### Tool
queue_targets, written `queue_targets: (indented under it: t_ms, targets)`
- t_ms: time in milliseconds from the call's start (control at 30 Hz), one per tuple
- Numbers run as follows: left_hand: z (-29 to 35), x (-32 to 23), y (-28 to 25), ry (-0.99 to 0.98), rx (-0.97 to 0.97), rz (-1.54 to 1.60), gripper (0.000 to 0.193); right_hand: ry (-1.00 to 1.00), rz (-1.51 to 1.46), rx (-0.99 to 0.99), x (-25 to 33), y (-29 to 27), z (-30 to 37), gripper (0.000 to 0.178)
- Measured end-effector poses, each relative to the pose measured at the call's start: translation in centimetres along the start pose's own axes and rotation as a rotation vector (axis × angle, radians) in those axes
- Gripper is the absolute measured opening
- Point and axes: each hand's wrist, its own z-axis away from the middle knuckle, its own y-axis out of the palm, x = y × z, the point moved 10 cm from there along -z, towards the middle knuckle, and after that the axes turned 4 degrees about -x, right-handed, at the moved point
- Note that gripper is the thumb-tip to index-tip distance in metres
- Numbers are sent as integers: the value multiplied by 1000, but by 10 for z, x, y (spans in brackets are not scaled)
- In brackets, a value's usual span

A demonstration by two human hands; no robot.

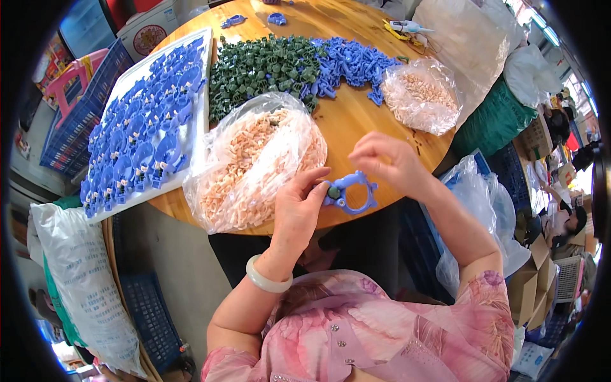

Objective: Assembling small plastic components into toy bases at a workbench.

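My left hand (pixel 299 204) pinches a blue plastic piece (pixel 358 192) between thumb and fingers, near the front edge of the table. The piece has a round open ring and a dark green part (pixel 333 192) set at its left end. Just above and right of it is my right hand (pixel 388 162), apart from the piece, its fingers bent and drawn together. Whatever those fingertips may hold is too small to make out. A clear plastic bag (pixel 261 165) full of small peach-coloured parts lies beside my left hand. Farther right, a second bag (pixel 421 95) holds similar parts.
Dark green parts (pixel 264 70) and blue parts (pixel 350 63) lie heaped on the round wooden table (pixel 347 124). At left, a white board (pixel 202 95) carries rows of blue pieces with small figures. A glue gun (pixel 410 27) rests at the far right, near plastic sheeting (pixel 468 44).
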Motion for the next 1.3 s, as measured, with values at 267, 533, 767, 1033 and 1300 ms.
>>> queue_targets:
  t_ms: [267, 533, 767, 1033, 1300]
  targets:
    - [-1, 5, 0, -66, -43, 72, 25, 18, 344, -245, -87, -22, -90, 16]
    - [-5, 8, -3, 7, -28, -1, 24, -11, 633, -288, -97, -20, -105, 23]
    - [-2, 3, -2, 26, -34, 37, 23, 252, -175, -27, -104, -17, -51, 43]
    - [-1, 7, -3, -43, -59, 94, 23, 480, -636, -164, -85, -29, 2, 18]
    - [-1, 4, 1, -43, -39, 110, 23, 400, -705, -127, -42, -9, 42, 15]
